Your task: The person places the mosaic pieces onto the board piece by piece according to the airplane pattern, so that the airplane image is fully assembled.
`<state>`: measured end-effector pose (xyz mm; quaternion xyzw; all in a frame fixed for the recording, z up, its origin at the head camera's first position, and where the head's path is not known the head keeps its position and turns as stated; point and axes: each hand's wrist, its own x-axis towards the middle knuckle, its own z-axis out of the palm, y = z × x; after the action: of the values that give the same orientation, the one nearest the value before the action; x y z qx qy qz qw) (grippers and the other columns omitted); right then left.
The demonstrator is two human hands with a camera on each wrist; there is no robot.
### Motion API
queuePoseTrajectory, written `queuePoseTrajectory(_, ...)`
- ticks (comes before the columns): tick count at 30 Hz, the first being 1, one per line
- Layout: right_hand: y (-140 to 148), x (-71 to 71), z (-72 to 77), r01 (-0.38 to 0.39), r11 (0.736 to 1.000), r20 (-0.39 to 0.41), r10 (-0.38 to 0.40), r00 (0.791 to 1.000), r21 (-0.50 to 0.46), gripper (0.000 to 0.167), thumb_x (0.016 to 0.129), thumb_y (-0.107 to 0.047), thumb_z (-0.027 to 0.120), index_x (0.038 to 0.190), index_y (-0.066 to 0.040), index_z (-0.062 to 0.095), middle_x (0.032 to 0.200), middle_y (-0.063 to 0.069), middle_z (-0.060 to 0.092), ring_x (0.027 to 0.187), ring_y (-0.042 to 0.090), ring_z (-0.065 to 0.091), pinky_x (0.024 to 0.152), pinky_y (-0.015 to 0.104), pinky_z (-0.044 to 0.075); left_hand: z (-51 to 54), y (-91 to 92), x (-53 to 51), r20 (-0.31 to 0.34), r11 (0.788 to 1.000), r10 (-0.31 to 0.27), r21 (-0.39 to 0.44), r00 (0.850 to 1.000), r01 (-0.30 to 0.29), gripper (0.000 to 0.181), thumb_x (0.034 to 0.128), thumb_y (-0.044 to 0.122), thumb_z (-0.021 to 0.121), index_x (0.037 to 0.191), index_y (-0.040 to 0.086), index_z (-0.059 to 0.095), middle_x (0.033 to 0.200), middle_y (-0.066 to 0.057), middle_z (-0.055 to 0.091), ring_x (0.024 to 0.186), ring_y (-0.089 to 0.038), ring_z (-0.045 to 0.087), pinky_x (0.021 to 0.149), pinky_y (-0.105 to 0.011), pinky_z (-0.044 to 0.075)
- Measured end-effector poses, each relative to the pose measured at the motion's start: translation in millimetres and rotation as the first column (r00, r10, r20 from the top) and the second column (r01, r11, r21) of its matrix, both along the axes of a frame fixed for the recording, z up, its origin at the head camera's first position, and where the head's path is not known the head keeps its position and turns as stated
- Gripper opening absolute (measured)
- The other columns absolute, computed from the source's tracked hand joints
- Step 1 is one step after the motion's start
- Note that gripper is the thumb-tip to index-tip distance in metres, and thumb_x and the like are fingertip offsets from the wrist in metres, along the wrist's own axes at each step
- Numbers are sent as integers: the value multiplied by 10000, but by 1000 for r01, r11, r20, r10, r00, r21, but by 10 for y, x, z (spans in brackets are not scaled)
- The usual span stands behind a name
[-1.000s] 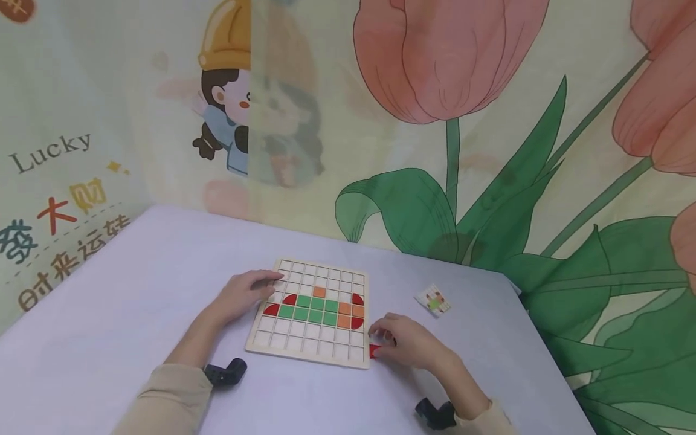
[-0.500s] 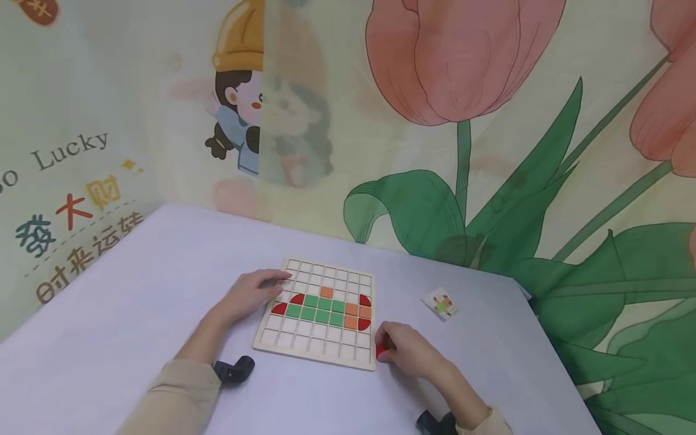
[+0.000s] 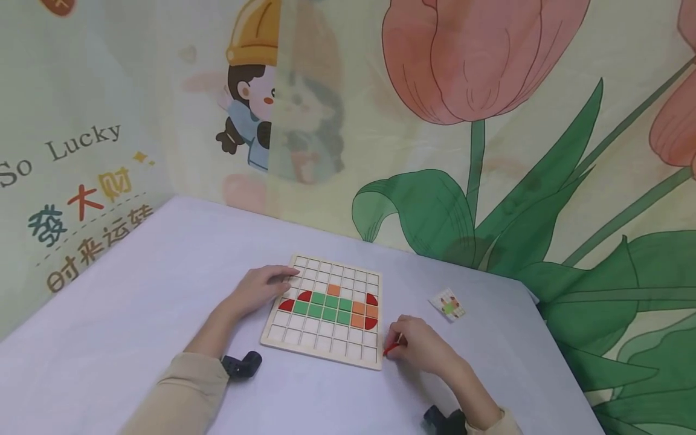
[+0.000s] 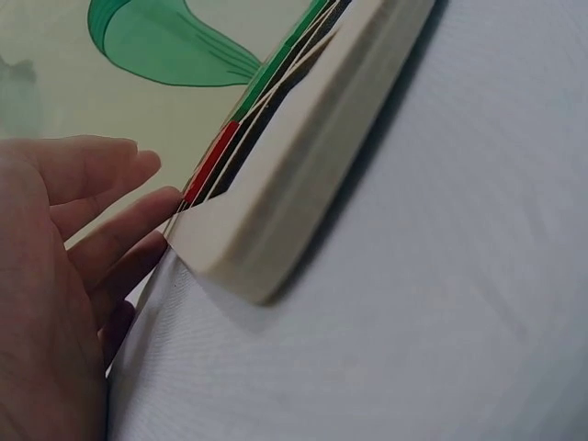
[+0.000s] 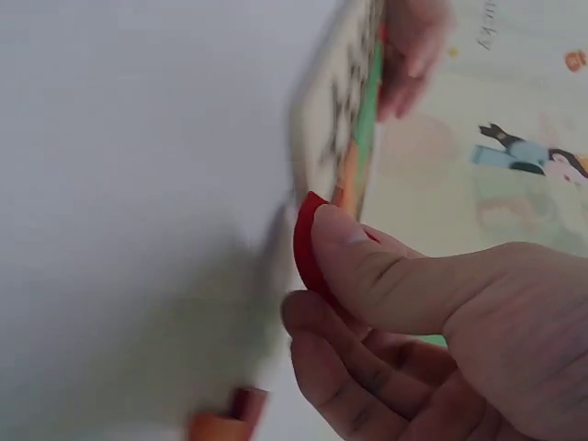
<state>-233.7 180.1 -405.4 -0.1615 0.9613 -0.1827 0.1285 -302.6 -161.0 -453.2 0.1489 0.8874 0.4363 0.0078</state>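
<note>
A wooden grid board [image 3: 330,347] lies on the table, with green and orange squares and red rounded pieces set in its middle rows. My left hand [image 3: 260,291] rests at the board's left edge, its fingers extended and relaxed, as the left wrist view also shows. Just off the board's right edge, my right hand [image 3: 423,345] pinches a red piece with a curved edge [image 5: 309,246] between thumb and fingers. The thumb hides part of that piece.
A small pattern card [image 3: 449,304] lies right of the board. Blurred orange [image 5: 213,428] and dark red [image 5: 248,404] pieces lie low in the right wrist view. A printed cloth [image 3: 315,205] hangs behind the white table [image 3: 206,241].
The right hand's fingers have closed on the red piece and turned it edge-on beside the board. The whole scene shifts rightward in the head view. The left hand stays at the board's edge.
</note>
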Motion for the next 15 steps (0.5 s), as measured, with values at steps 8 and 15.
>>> queuePoseTrajectory(8,-488,-524,20,130,966,-176,-171,969,-226,72,840,-204,725,899,-163,720,898,-18,676,798,125,634,639,219,559,-2,-73,-12,-14,1000,26,-7,1000,-26,360,903,197,580,1259,159,619,1360,-125,559,1346,-369,405,1110,-570,295)
queuePoseTrajectory(15,-873,-988,-91,114,949,-218,-183,959,-295,119,880,-220,682,942,-127,724,941,15,672,878,154,652,733,260,565,-43,4,-46,-20,1000,-5,-1,1000,5,365,907,215,586,1268,173,613,1368,-113,555,1346,-359,413,1108,-565,306)
